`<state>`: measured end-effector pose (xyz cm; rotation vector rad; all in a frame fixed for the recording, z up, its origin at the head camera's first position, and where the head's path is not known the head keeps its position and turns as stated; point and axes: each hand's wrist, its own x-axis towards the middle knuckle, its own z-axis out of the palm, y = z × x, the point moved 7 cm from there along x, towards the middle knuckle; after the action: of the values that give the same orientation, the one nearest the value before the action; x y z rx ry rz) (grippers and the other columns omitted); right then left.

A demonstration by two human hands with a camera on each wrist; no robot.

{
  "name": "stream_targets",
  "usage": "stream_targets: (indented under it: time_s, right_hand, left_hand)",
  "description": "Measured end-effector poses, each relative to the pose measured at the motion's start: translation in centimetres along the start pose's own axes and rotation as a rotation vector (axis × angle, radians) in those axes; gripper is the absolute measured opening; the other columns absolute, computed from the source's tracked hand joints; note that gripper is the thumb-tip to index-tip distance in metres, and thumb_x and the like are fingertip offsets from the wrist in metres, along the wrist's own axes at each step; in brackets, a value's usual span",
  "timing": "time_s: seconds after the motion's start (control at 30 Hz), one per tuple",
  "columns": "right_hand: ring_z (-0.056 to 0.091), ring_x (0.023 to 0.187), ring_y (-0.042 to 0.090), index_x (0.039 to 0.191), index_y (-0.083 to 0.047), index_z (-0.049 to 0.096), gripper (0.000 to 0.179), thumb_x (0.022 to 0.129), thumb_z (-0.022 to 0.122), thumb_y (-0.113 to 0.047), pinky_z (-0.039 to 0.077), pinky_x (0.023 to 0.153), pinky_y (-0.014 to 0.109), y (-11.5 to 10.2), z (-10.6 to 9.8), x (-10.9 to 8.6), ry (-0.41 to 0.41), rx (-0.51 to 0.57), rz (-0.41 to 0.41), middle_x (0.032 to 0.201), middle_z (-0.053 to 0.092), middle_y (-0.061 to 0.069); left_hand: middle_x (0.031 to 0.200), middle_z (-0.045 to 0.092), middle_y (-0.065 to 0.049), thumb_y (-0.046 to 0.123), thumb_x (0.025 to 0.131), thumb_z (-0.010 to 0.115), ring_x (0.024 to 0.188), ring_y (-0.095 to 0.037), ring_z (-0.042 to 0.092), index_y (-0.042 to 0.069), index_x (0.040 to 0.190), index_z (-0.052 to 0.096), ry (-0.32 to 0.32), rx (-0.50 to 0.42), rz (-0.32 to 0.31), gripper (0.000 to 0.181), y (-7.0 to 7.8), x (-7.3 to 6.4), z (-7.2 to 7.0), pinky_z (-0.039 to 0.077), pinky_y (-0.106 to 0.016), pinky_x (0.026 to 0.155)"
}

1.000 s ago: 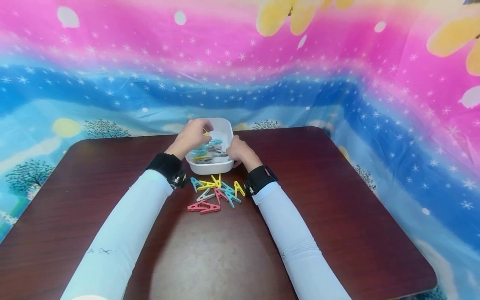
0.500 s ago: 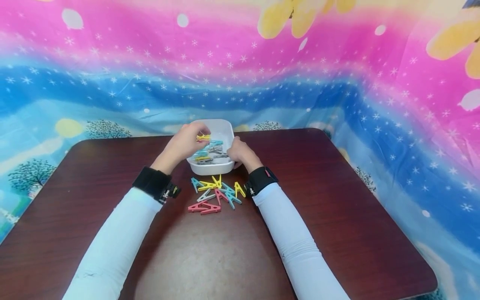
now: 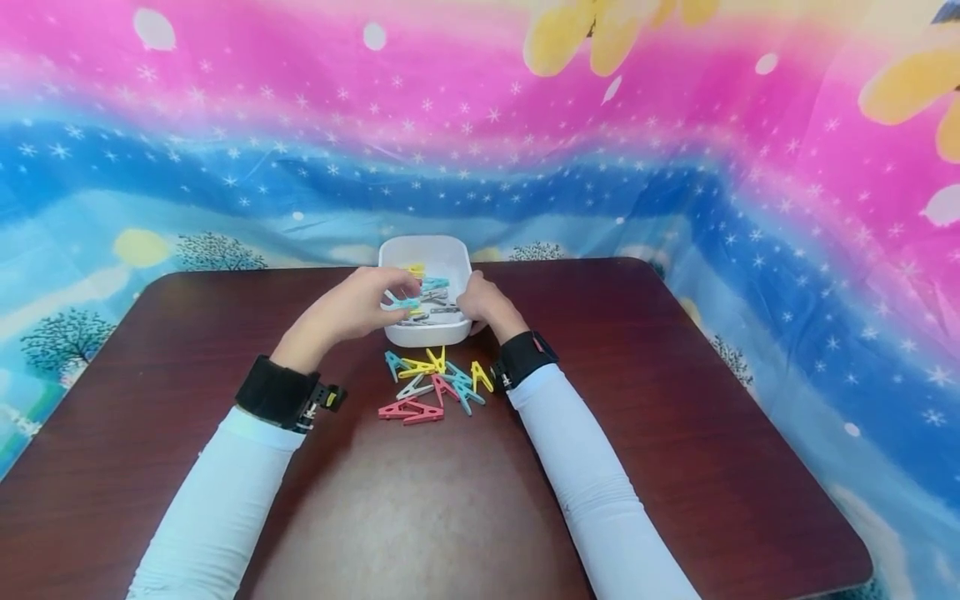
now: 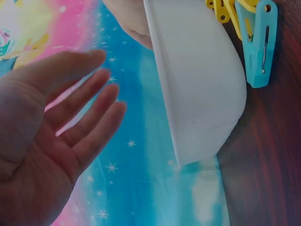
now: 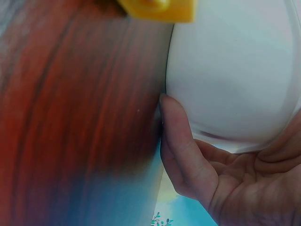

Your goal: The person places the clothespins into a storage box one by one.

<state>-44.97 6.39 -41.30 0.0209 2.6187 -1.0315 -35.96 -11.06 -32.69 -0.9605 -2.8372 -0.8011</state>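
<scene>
A white plastic box stands toward the back of the table, its inside facing me. Several clothespins lie inside, among them light blue clothespins, a yellow clothespin and grey ones. My right hand grips the box's right side; the right wrist view shows fingers reaching under its bottom edge. Over the box's left side is my left hand, thumb and fingers apart. In the left wrist view that hand holds nothing, its fingers loosely bent beside the box wall.
In front of the box lies a loose pile of clothespins: yellow, blue, white and red. The dark wooden table meets a patterned cloth at its back and right side.
My left hand has drawn back toward me and slightly left along the box. The yellow clothespin by its fingers now shows in the box beyond them. My right hand keeps its grip.
</scene>
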Motion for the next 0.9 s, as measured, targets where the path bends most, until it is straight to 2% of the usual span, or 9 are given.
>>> stream_targets:
  time_s: [0.1, 0.17, 0.3, 0.4, 0.67, 0.9]
  right_hand:
    - [0.067, 0.102, 0.034, 0.161, -0.006, 0.005, 0.069, 0.106, 0.046, -0.011, 0.062, 0.057, 0.039, 0.2, 0.0, 0.1, 0.001, -0.001, 0.003, 0.136, 0.049, 0.023]
    - [0.067, 0.101, 0.035, 0.161, -0.006, 0.005, 0.069, 0.106, 0.046, -0.011, 0.062, 0.058, 0.039, 0.3, -0.1, 0.1, 0.006, 0.001, 0.001, 0.135, 0.049, 0.023]
    - [0.067, 0.102, 0.035, 0.162, -0.006, 0.004, 0.070, 0.106, 0.046, -0.011, 0.062, 0.059, 0.040, 0.3, -0.1, 0.0, 0.007, 0.008, 0.001, 0.137, 0.049, 0.024]
    - [0.067, 0.102, 0.034, 0.162, -0.006, 0.004, 0.070, 0.106, 0.046, -0.010, 0.062, 0.059, 0.040, 0.3, -0.1, -0.1, 0.005, 0.016, -0.002, 0.136, 0.049, 0.024]
    - [0.067, 0.103, 0.034, 0.162, -0.007, 0.004, 0.070, 0.106, 0.046, -0.011, 0.063, 0.061, 0.040, 0.0, 0.1, -0.2, 0.000, 0.018, -0.011, 0.136, 0.048, 0.023]
    - [0.067, 0.102, 0.035, 0.162, -0.006, 0.004, 0.070, 0.106, 0.046, -0.010, 0.063, 0.060, 0.040, -0.1, 0.1, -0.2, 0.004, 0.016, -0.013, 0.136, 0.048, 0.024]
  left_hand:
    - [0.118, 0.070, -0.009, 0.008, 0.089, 0.077, 0.113, -0.029, 0.064, 0.009, 0.121, 0.067, -0.089, -0.026, 0.018, 0.033, 0.6, -0.3, 0.7, 0.055, -0.049, 0.097]
    - [0.121, 0.069, -0.010, 0.006, 0.089, 0.077, 0.114, -0.030, 0.064, 0.008, 0.123, 0.066, -0.160, -0.061, 0.001, 0.036, 0.8, -0.7, 1.3, 0.056, -0.049, 0.097]
    - [0.127, 0.066, -0.014, 0.004, 0.087, 0.078, 0.117, -0.033, 0.064, 0.006, 0.127, 0.065, -0.332, -0.115, -0.082, 0.042, 0.7, -1.8, 2.8, 0.059, -0.044, 0.093]
    - [0.127, 0.066, -0.015, 0.004, 0.086, 0.080, 0.117, -0.034, 0.063, 0.005, 0.129, 0.064, -0.414, -0.110, -0.142, 0.046, 0.3, -2.6, 3.6, 0.059, -0.041, 0.091]
    - [0.129, 0.066, -0.014, 0.009, 0.087, 0.080, 0.114, -0.029, 0.062, 0.005, 0.134, 0.063, -0.486, -0.014, -0.219, 0.050, -0.4, -3.4, 4.7, 0.054, -0.049, 0.101]
    - [0.124, 0.067, -0.013, 0.011, 0.087, 0.081, 0.110, -0.028, 0.061, 0.005, 0.130, 0.065, -0.487, 0.033, -0.254, 0.047, -0.5, -3.4, 5.2, 0.053, -0.048, 0.100]
